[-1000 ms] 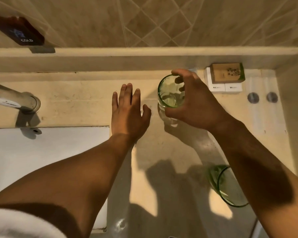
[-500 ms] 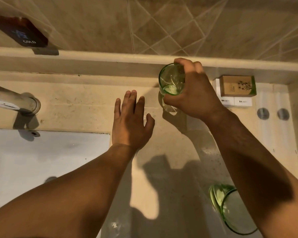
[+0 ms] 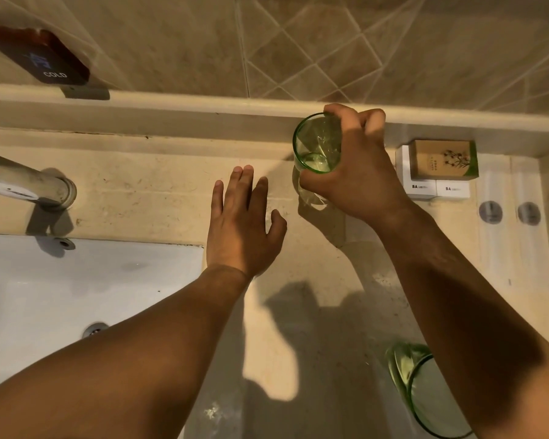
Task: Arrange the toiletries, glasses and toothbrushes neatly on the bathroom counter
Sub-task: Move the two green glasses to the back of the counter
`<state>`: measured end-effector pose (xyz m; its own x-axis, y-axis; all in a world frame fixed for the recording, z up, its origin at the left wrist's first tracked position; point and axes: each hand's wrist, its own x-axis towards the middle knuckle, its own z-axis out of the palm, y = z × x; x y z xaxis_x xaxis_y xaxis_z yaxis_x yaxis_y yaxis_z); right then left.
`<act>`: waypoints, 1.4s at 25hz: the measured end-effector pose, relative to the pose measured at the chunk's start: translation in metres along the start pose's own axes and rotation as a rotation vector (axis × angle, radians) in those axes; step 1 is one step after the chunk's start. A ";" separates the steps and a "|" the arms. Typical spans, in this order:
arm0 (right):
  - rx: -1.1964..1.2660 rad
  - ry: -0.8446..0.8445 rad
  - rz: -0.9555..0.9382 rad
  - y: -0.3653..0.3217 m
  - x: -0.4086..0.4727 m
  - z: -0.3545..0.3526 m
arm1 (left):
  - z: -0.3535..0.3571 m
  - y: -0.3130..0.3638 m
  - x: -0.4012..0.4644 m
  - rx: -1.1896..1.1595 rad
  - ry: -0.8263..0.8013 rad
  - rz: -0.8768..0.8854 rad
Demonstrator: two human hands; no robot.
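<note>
A: What differs from a second ago?

B: The right hand (image 3: 358, 172) has carried the glass (image 3: 317, 144) back toward the ledge (image 3: 178, 104); its rim now overlaps the ledge's front edge in this view, where a second ago it sat well forward of it. The left hand (image 3: 241, 226) has hardly shifted on the bench (image 3: 146, 191).

A: How is the room around the glass?

B: Behind it is the ledge, then the tiled wall (image 3: 330, 42). To the glass's right, just beyond the knuckles, stand the boxes (image 3: 438, 167): a brown carton on top of two white ones. Further right of the glass lie two round grey discs (image 3: 509, 212). To its left the bench is bare as far as the tap (image 3: 26, 185). Forward and left of the glass the sink (image 3: 76, 286) edge cuts in. A second glass (image 3: 425, 394) stands well forward of the first, at the near edge, partly hidden by the right forearm.

A: And the grip?

B: The right grip is closed around the glass, fingers over the far side of the rim, thumb on the near side low down. The glass stands upright; whether its base touches the bench I cannot tell, as the hand hides it. The left grip holds nothing: palm down, fingers spread, just left of and forward of the glass.
</note>
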<state>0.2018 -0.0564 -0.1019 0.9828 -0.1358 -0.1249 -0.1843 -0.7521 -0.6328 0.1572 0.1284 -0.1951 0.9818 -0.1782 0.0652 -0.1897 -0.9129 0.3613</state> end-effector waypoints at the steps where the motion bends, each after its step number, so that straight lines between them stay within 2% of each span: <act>1: 0.003 0.015 -0.002 -0.001 0.000 0.001 | 0.000 0.000 0.000 0.002 -0.004 -0.005; 7: 0.028 0.012 0.007 0.000 0.000 0.000 | 0.001 0.000 0.000 0.004 0.002 -0.001; 13: -0.012 -0.015 -0.012 0.010 -0.023 -0.015 | -0.004 0.003 0.001 0.026 -0.060 -0.002; 20: 0.004 -0.025 0.138 0.032 -0.114 -0.032 | -0.005 0.002 -0.001 0.036 -0.040 0.024; 24: -0.077 -0.046 0.193 0.038 -0.189 -0.050 | -0.007 0.004 -0.004 0.027 -0.073 0.020; 28: -0.202 -0.138 0.296 0.048 -0.250 -0.066 | -0.007 0.001 -0.006 0.032 -0.063 0.050; 31: -0.197 -0.236 0.399 0.055 -0.279 -0.061 | -0.006 -0.001 -0.005 0.044 -0.060 0.061; 35: -0.183 -0.099 0.347 0.065 -0.293 -0.046 | -0.005 -0.003 -0.003 0.056 -0.070 0.073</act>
<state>-0.0976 -0.0952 -0.0706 0.8553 -0.3461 -0.3856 -0.4919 -0.7762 -0.3944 0.1550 0.1336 -0.1913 0.9631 -0.2680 0.0234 -0.2621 -0.9154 0.3056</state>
